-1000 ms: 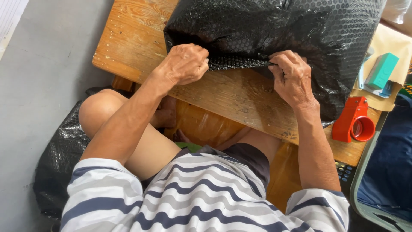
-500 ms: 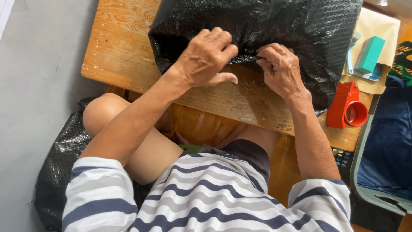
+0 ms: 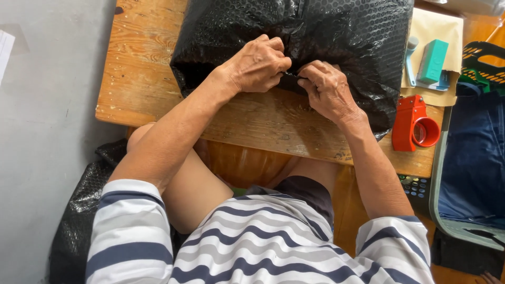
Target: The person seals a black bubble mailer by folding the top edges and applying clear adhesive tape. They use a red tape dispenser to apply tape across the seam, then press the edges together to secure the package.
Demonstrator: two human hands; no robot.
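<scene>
Pinching: both hands meet at the near edge of a black bubble-wrap parcel point(image 3: 326, 37), fingertips almost touching each other.
Left hand: the left hand point(image 3: 258, 66) is curled, fingers and thumb clamped together on a fold of the wrap.
Right hand: the right hand point(image 3: 329, 89) lies just beside it, fingers bent and closed on the same dark fold.
Parcel: bulky, glossy, dimpled all over with small round bubbles; it rests on the far half of the wooden table point(image 3: 137, 68) and covers most of its width.
Table: pale planks, worn and scratched, with visible grain and knots.
Tape dispenser: a red plastic tape dispenser point(image 3: 413, 123) with a round ring at one end sits on the table just right of the parcel.
Envelope: a flat tan envelope point(image 3: 452, 37) lies at the far right corner, and a teal rectangular block point(image 3: 432, 60) rests on it.
Floor side: more crumpled black bubble wrap point(image 3: 79, 210) sits low at the left, beside the knee.
Clothing: striped shirt point(image 3: 252, 242), grey, white and navy bands.
</scene>
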